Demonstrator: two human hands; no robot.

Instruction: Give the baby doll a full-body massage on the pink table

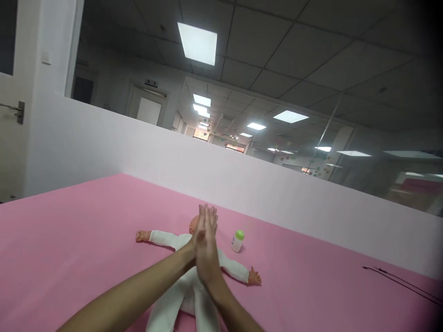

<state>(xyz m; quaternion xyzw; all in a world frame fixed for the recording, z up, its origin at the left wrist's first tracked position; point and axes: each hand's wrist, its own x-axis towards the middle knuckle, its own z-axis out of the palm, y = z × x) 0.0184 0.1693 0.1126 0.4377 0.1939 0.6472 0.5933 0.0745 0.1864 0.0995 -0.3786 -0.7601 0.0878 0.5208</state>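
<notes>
My left hand (198,235) and my right hand (208,251) are pressed palm to palm, fingers stretched up, with no object visible between them. They are over a baby doll (166,239) in a white suit, which lies on its back on the pink surface with its arms spread. My hands hide part of its head and chest. A small bottle (237,241) with a green cap stands just to the right of the doll's head.
The pink padded surface (86,221) meets a low white wall (242,184) with a window above it. Thin black cords (403,282) lie at the far right. A door with a metal handle (20,112) is at the left.
</notes>
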